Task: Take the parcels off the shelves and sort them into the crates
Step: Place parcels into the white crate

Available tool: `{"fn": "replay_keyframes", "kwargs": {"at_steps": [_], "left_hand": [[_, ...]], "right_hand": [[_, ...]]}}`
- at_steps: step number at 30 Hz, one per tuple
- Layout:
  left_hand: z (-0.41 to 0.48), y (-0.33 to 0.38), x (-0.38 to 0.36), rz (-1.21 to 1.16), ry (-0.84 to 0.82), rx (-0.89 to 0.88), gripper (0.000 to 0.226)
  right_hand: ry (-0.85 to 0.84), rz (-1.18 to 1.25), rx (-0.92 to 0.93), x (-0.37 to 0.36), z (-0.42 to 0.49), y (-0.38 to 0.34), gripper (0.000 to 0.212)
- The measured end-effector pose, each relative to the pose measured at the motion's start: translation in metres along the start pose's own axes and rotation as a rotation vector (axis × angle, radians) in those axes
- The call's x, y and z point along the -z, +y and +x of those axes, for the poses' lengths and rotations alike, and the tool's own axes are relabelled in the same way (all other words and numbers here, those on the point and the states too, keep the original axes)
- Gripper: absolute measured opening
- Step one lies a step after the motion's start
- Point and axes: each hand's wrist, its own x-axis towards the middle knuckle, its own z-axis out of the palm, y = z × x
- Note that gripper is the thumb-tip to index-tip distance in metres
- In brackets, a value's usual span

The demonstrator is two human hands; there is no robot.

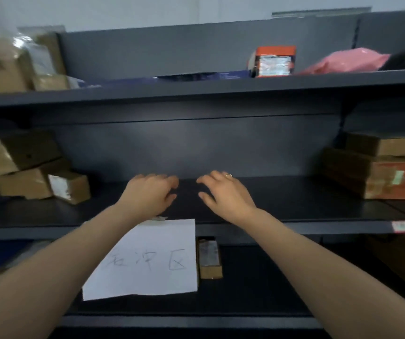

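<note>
My left hand (149, 192) and my right hand (223, 192) hover side by side over the bare middle of the dark middle shelf (282, 204), fingers spread, holding nothing. Brown cardboard parcels (32, 167) are piled at the shelf's left end. At its right end sits an orange-and-brown box stack (387, 172). On the top shelf (196, 88) stand an orange box (273, 61), a pink bag (350, 61), flat dark blue parcels (196, 76) and brown boxes (18, 64). A small brown box (209, 258) lies on the lower shelf. No crate is in view.
A white paper sheet (147, 260) with handwritten characters hangs from the middle shelf's front edge, below my left hand. A small pink label (403, 226) is stuck on that edge at the right. The shelf unit's grey back panel (184, 148) is behind my hands.
</note>
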Motion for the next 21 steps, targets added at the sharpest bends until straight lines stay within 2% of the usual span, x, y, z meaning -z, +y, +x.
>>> {"fn": "replay_keyframes", "kwargs": {"at_steps": [6,14,17,21], "left_hand": [[-0.012,-0.083,-0.028,0.036,-0.033,0.217,0.029],[-0.058,-0.191,-0.056,0.089,-0.146,0.473,0.037],[-0.073,-0.240,-0.067,0.117,-0.140,0.544,0.040],[-0.091,-0.312,-0.085,0.042,-0.090,0.659,0.050]], "right_hand": [[-0.085,0.114,0.187,-0.049,0.093,-0.037,0.037],[-0.193,0.215,0.362,-0.120,0.195,-0.133,0.044],[-0.217,0.259,0.361,-0.143,0.230,-0.175,0.047],[-0.240,0.369,0.248,-0.171,0.276,-0.233,0.052]]}}
